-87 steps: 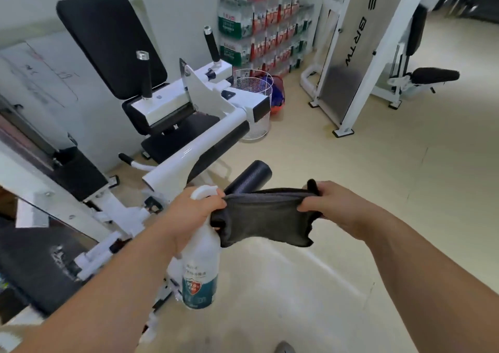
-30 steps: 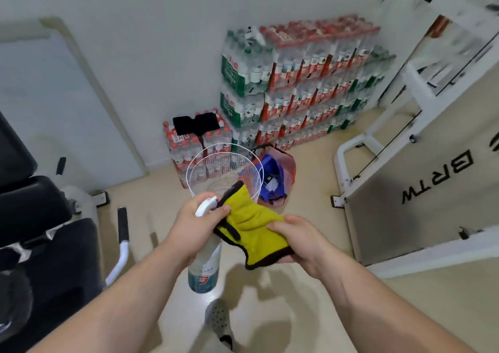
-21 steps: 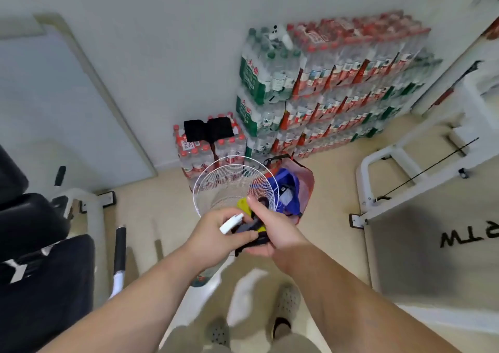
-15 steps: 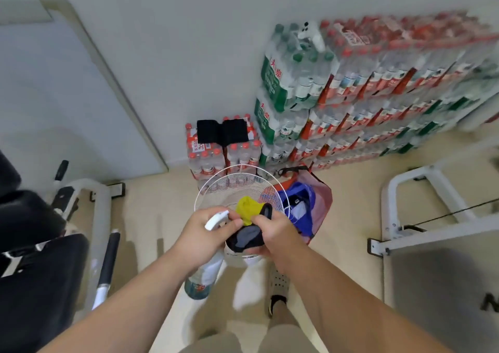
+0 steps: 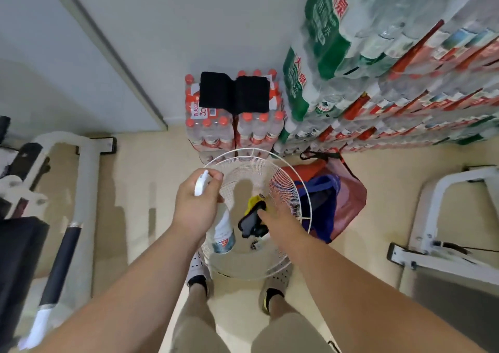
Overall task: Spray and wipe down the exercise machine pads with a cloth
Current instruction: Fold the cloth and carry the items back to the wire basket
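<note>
We judge the wiping done: our right hand (image 5: pixel 275 219) pinches the cloth (image 5: pixel 251 221) inside the wire basket (image 5: pixel 302 190), our left hand (image 5: pixel 197 204) curls its fingers (image 5: pixel 214 176) round the spray bottle (image 5: pixel 222 234), and next we should release both there.

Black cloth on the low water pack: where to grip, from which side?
Probably pinch the near edge of the black cloth, coming from above and the front. It lies flat across the low water pack; the wall is behind it and a taller stack crowds its right.

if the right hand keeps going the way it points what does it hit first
Most likely the mesh of the white wire basket: the right hand, gripping the yellow and black cloth, points down into it. Bottom or far wall is unclear.
</note>
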